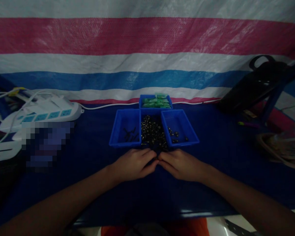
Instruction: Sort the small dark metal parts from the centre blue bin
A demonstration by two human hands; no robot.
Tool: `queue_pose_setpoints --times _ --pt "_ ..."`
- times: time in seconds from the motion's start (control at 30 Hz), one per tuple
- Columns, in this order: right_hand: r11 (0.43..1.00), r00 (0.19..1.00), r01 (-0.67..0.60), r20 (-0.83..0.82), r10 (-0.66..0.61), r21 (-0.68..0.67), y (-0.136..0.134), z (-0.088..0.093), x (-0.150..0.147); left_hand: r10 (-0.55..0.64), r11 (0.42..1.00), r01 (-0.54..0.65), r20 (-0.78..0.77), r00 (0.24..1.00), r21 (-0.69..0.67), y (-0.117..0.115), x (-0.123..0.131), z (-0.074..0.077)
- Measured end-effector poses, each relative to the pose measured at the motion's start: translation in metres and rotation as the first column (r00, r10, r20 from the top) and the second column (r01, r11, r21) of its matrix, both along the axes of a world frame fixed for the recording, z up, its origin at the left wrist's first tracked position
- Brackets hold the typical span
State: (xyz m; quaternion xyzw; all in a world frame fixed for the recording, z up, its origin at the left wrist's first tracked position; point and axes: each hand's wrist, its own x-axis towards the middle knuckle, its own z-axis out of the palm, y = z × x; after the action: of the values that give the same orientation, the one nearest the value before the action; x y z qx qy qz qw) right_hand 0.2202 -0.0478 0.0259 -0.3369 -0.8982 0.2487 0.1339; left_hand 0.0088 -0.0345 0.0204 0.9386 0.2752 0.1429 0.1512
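My left hand and my right hand rest side by side on the dark blue table, fingertips meeting just in front of a pile of small dark metal parts. Both hands have their fingers drawn together in a pinch; what they hold, if anything, is hidden. The pile lies between two blue trays: the left tray holds a few dark screws, the right tray holds a few small dark pieces. Behind them a third blue tray holds green plastic parts.
White power strips with cables lie at the left. A black bag leans at the back right, with a basket at the right edge. A striped red, white and blue tarp hangs behind the table.
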Motion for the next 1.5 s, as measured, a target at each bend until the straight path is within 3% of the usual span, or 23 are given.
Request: queue_pose_setpoints --times 0.17,0.53,0.7,0.97,1.23,1.5 --pt "0.996 0.998 -0.011 -0.067 0.005 -0.091 0.006 0.003 0.001 0.001 0.992 -0.007 0.049 0.999 0.124 0.002 -0.001 -0.001" --pt "0.964 0.989 0.000 -0.142 -0.040 -0.266 0.010 0.005 0.004 -0.097 0.980 0.083 0.068 0.993 0.181 0.006 -0.002 0.001" --pt "0.978 0.989 0.036 -0.136 -0.065 -0.205 0.010 0.003 0.006 -0.113 0.966 0.091 0.079 0.990 0.244 0.005 -0.001 0.003" --pt "0.964 0.984 -0.026 -0.179 -0.022 -0.264 0.006 0.005 0.003 -0.063 0.983 0.059 0.016 0.998 0.172 0.005 -0.005 0.001" --pt "0.983 0.988 0.091 -0.106 -0.109 -0.156 0.001 0.000 -0.004 -0.026 0.970 0.022 0.012 1.000 0.244 0.002 -0.006 -0.003" --pt "0.992 0.996 0.050 -0.069 -0.059 -0.118 0.001 0.006 -0.001 -0.051 0.963 0.050 -0.002 0.999 0.266 -0.003 -0.004 -0.005"
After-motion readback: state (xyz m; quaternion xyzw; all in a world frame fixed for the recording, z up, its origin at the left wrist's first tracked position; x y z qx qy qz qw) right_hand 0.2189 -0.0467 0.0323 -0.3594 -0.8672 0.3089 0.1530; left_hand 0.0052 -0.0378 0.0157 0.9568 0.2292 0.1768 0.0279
